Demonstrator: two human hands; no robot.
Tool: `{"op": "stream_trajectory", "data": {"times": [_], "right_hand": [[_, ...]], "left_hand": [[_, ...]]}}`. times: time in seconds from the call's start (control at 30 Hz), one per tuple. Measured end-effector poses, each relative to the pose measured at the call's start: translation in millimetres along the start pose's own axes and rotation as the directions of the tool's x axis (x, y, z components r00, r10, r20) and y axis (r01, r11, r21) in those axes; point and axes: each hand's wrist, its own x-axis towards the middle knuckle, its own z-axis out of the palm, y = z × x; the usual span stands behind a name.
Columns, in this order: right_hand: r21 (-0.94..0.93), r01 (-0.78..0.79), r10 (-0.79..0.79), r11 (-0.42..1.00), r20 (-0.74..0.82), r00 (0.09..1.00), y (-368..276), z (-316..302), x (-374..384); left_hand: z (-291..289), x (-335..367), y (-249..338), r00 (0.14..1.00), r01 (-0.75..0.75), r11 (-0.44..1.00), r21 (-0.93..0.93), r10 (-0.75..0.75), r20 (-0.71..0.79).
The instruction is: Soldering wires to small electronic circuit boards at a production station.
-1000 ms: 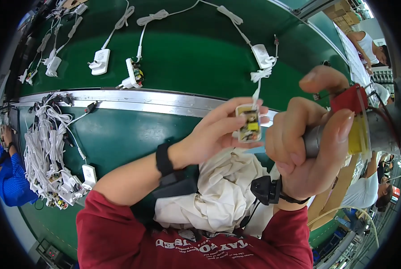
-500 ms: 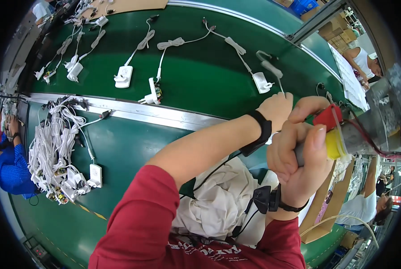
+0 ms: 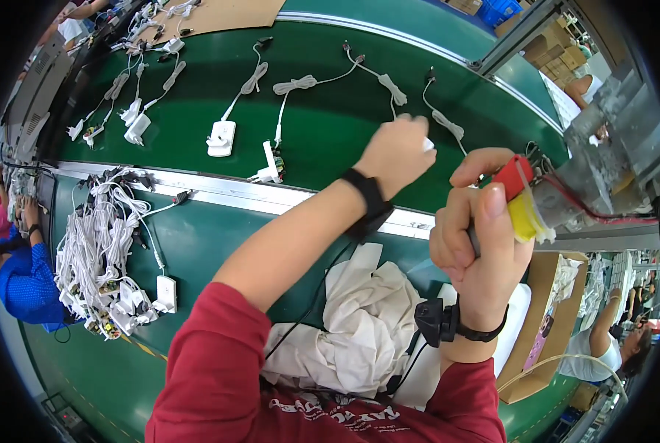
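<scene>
My left hand is over the green belt, its fingers closed around a white plug adapter; most of the adapter is hidden, and its cord runs away from the hand. My right hand grips a grey cylindrical tool with a red block on top and a yellow band. Between the hands and the far rail lies another bundled cord, its near end hidden. Left of my left hand are an opened adapter with its circuit board showing and a closed white adapter.
A metal rail edges the belt. A heap of white corded adapters lies on the near table at left, white cloth before me. An open carton stands at right. A co-worker in blue sits at far left.
My left hand has moved left, from one cord onto the neighbouring adapter. The right hand still holds the tool, shifted slightly left. Adapters on the belt appear a little further right and lower.
</scene>
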Motion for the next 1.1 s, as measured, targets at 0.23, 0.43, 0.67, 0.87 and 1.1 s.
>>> {"op": "stream_trajectory", "data": {"times": [0.23,0.43,0.67,0.87,1.1], "right_hand": [[-0.064,0.006,-0.012,0.998,-0.086,0.996,2.3,-1.3,10.5],[-0.078,0.046,-0.054,0.996,-0.104,0.993,8.0,5.8,17.4],[-0.071,0.091,-0.095,0.993,-0.050,0.994,27.5,5.7,19.0],[-0.047,0.062,-0.066,0.997,-0.079,0.995,32.9,13.1,18.3],[-0.022,0.069,-0.070,0.997,-0.024,0.997,37.0,6.2,18.7]], "left_hand": [[-65.4,-93.6,8.9,0.702,0.391,-0.509,-0.767,-0.374,0.606],[-61.3,-145.6,47.2,0.742,0.475,-0.463,-0.749,-0.248,0.623],[-50.4,-157.5,52.7,0.811,0.506,-0.368,-0.780,-0.104,0.575],[-54.0,-158.9,50.1,0.820,0.508,-0.343,-0.790,-0.088,0.566],[-56.6,-158.3,48.7,0.811,0.514,-0.381,-0.769,-0.077,0.580]]}}
